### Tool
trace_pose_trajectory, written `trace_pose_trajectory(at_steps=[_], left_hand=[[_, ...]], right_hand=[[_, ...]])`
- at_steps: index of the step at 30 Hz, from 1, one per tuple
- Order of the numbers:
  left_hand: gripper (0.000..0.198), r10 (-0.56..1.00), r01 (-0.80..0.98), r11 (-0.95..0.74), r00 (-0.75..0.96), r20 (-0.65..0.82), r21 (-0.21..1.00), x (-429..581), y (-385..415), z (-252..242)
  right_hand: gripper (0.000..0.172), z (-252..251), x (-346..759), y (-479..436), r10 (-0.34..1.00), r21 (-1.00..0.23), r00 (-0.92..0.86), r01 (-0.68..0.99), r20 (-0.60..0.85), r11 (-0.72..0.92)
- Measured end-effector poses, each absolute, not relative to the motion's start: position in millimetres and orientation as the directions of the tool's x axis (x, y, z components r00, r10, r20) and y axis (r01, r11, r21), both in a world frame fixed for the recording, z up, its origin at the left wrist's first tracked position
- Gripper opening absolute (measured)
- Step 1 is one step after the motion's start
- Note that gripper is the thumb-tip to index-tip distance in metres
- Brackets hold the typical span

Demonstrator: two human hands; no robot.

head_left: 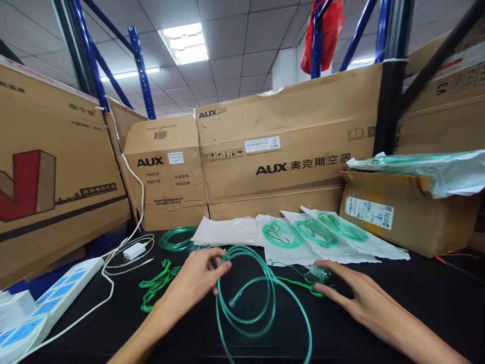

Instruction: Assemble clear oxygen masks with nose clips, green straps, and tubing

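The left hand (206,273) pinches the looped green tubing (273,279) between its fingers, over the black tabletop (185,338); the right hand (346,285) grips what seems a clear mask (316,274), partly hidden, beside a green strap (298,283).

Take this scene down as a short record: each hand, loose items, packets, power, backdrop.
left hand: at the left edge of a loose coil of green tubing; grip unclear
right hand: at a clear plastic piece, with a green strap by its thumb
loose items: tangled green straps, second tubing coil
packets: three, overlapping, green coils visible
power: white power strip, far left
backdrop: cardboard boxes
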State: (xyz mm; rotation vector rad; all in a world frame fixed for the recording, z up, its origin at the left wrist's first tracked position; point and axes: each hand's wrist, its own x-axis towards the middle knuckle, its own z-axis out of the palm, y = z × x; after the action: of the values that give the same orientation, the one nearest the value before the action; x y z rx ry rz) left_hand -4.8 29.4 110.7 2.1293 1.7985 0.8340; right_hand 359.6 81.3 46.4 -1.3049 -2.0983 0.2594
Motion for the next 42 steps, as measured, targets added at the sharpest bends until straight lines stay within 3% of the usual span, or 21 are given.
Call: trace_pose_trajectory(at_steps=[4,7,12,15,19,22,24,26,30,33,37,42], left_hand=[[0.043,0.961,0.876,-0.179,0.058,0.27,0.448,-13.6,23.8,82.1],[0.038,0.95,0.873,-0.245,0.13,0.284,0.421,-15.0,16.8,79.8],[0.026,0.916,0.862,-0.368,0.274,0.292,0.348,4.4,19.0,78.6],[0.019,0.918,0.886,-0.379,0.324,0.228,0.267,20.5,30.4,77.9],[0.018,0.934,0.917,-0.35,0.325,0.149,0.193,32.1,44.1,76.9],[0.016,0.933,0.918,-0.351,0.327,0.152,0.183,29.4,46.5,75.1],[0.011,0.931,0.919,-0.352,0.325,0.164,0.179,23.9,44.5,73.5],[0.018,0.929,0.918,-0.355,0.326,0.173,0.175,17.1,41.2,71.7],[0.02,0.935,0.927,-0.327,0.291,0.201,0.182,4.0,36.5,69.8],[0.023,0.949,0.923,-0.271,0.208,0.238,0.275,-5.7,33.9,70.0],[0.03,0.967,0.872,-0.203,0.108,0.229,0.446,-19.6,26.1,64.3],[0.036,0.962,0.82,-0.264,0.182,0.205,0.509,-25.0,10.3,54.4]], right_hand=[[0.06,34.6,359.2,84.8,0.848,-0.455,-0.287,0.743,0.446,0.491],[0.063,27.9,359.0,84.9,0.834,-0.426,-0.269,0.76,0.482,0.492],[0.042,46.4,336.1,73.4,0.629,-0.188,-0.394,0.73,0.669,0.657],[0.031,61.4,302.4,69.0,0.567,-0.089,-0.558,0.661,0.606,0.745],[0.024,51.7,264.8,79.1,0.562,0.007,-0.632,0.668,0.533,0.744],[0.043,28.3,256.7,89.8,0.581,0.024,-0.617,0.696,0.532,0.717],[0.061,16.2,257.8,93.5,0.593,0.013,-0.591,0.714,0.547,0.7],[0.064,12.9,259.7,93.1,0.612,-0.019,-0.566,0.725,0.553,0.688],[0.039,35.2,258.8,82.3,0.692,-0.143,-0.516,0.741,0.504,0.656],[0.028,61.1,258.9,69.4,0.762,-0.259,-0.461,0.75,0.454,0.608],[0.028,78.8,267.5,54.7,0.811,-0.383,-0.456,0.72,0.367,0.579],[0.028,72.1,279.0,48.6,0.755,-0.58,-0.579,0.515,0.308,0.631]])
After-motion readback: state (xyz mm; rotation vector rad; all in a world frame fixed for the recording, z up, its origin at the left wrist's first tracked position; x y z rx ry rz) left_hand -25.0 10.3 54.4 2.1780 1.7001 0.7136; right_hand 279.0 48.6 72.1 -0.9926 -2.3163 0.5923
